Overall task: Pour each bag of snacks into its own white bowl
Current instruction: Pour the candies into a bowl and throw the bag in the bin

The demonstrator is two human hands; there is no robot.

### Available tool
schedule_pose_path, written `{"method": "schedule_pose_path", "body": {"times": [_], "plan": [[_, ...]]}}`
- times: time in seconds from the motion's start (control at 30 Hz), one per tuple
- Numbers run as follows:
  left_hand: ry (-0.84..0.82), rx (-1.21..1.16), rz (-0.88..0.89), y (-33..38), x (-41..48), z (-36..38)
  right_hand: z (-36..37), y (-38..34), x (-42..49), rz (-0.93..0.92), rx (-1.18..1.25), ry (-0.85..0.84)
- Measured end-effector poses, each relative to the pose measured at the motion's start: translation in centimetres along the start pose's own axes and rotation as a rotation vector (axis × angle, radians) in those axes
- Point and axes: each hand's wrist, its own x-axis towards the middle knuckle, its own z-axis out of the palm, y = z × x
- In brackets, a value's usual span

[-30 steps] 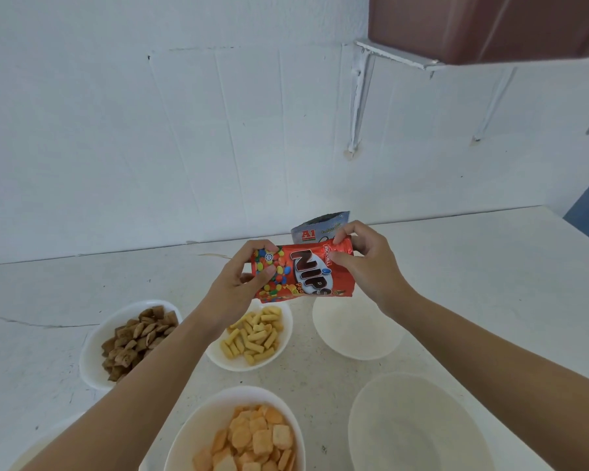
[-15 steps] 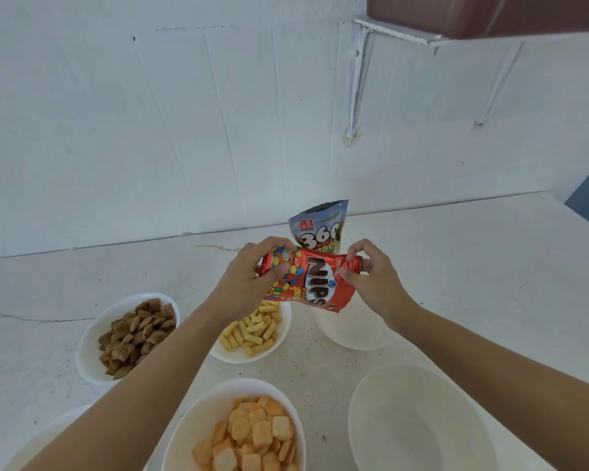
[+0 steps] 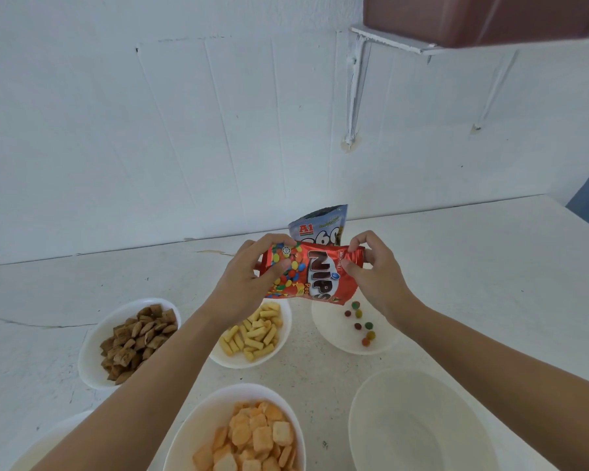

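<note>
Head view: since half second ago we see coloured candies [image 3: 358, 326] landed in far right bowl [image 3: 332, 336], bare then; red Nips bag [image 3: 317, 277] tilted above it; our left hand [image 3: 249, 283] curls fingers round bag's end; our right hand [image 3: 378, 277] pinches other end; brown pillows bowl [image 3: 89, 351]; yellow sticks bowl [image 3: 238, 363]; orange crackers bowl [image 3: 191, 423]; near right bowl [image 3: 415, 430] empty.
</note>
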Motion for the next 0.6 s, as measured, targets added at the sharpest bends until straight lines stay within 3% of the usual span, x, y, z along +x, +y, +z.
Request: {"method": "schedule_pose_path", "body": {"times": [0.27, 0.6], "plan": [[0.036, -0.019, 0.062, 0.5, 0.1, 0.1, 0.1, 0.1, 0.0, -0.039, 0.048, 0.057], [-0.017, 0.068, 0.002, 0.8, 0.7, 1.7, -0.1, 2.5, 0.0, 0.266, -0.111, -0.022]]}}
